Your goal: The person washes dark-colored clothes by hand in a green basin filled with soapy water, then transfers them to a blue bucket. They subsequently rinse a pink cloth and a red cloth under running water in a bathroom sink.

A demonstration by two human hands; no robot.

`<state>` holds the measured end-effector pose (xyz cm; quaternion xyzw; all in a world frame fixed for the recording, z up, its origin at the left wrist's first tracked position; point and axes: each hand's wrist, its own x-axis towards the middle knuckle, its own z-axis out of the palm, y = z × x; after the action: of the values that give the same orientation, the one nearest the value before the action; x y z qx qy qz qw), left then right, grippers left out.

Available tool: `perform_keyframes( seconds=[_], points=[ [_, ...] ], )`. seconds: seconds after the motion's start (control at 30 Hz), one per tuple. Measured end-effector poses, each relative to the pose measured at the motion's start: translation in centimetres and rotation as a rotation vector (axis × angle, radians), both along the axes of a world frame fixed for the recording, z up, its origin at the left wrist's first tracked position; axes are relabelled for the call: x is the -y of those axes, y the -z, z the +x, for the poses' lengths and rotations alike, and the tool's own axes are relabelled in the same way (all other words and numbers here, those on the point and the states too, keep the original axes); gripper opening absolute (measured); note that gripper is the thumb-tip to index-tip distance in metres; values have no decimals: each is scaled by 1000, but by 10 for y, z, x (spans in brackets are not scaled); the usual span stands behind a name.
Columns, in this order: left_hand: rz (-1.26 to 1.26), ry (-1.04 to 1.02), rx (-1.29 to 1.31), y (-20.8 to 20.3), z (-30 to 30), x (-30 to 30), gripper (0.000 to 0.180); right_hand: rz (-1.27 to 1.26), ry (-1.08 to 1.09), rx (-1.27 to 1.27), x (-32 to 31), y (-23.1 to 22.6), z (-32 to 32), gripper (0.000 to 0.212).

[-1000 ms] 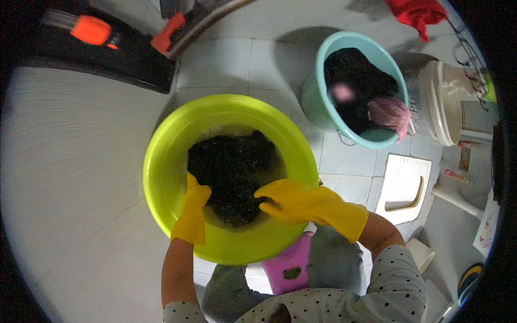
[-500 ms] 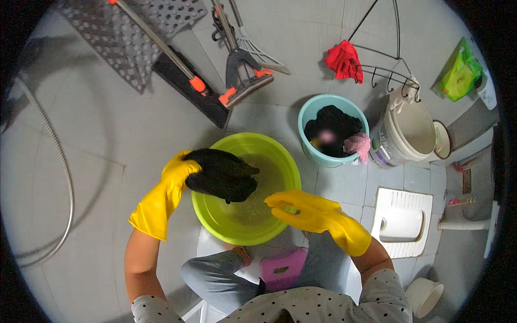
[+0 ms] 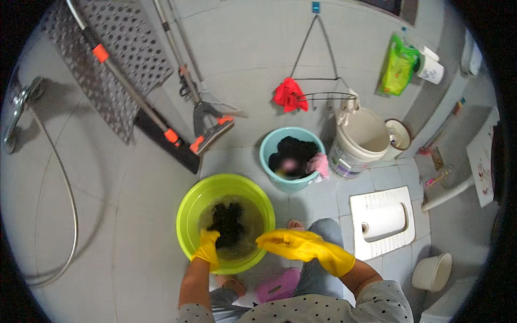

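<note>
Black cloth (image 3: 228, 220): in the green basin (image 3: 190, 215), just beyond and right of our left hand (image 3: 207, 246), the nearer — its grip we cannot tell; long axis pointing away. Our right hand (image 3: 293, 246): open, empty.

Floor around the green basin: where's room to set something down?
Bare tile shows between the green basin and the squat toilet, in front of the blue bucket; another patch lies between that bucket and the mop head. It's crowded right of the blue bucket, by the white bucket.
</note>
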<state>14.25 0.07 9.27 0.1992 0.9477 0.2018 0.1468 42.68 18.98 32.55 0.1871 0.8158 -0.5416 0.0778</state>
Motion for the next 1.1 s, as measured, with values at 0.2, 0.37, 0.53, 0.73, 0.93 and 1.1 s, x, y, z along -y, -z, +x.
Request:
perform_keyframes(
  seconds=[0.2,0.37,0.53,0.73,0.93,1.1],
  points=[
    [283,-111,280,-78,-49,25,28,-165,-35,86,24,25,-14,42],
    [867,-484,909,-172,-93,21,24,-919,40,24,72,40,-44,53],
    [970,-399,1128,-238,-31,29,19,1851,-919,-1081,92,121,-87,64],
    [413,-229,596,-201,77,49,71,4063,-655,-142,133,123,-127,61],
    [114,237,-53,-154,133,67,47,4378,-1543,-58,156,168,-111,43],
    [916,-277,122,-99,130,128,32,3703,-1038,-585,133,201,-114,36]
  ],
)
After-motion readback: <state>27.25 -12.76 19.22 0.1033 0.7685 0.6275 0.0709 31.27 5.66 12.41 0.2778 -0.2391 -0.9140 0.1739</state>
